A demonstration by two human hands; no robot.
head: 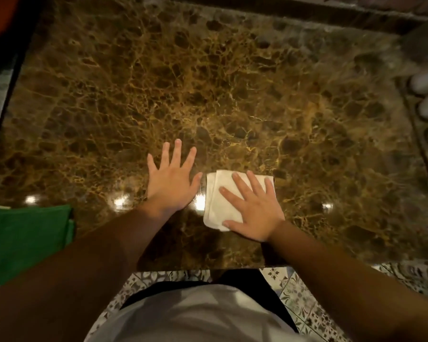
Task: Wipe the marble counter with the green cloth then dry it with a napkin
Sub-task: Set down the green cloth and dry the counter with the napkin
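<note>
Marble table [208, 82]: broad, glossy. Green cloth [27, 240] set aside at near-left edge. Left hand [171, 178] flat, fingers spread, holding nothing. Right hand [253, 211] fingers splayed, pressing folded napkin [216, 201] flat; unwiped stone lies mostly ahead. Drying step likely underway.

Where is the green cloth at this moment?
In the head view the green cloth lies at the near left corner of the marble counter, beside the left forearm and apart from the left hand, which touches nothing of it.
</note>
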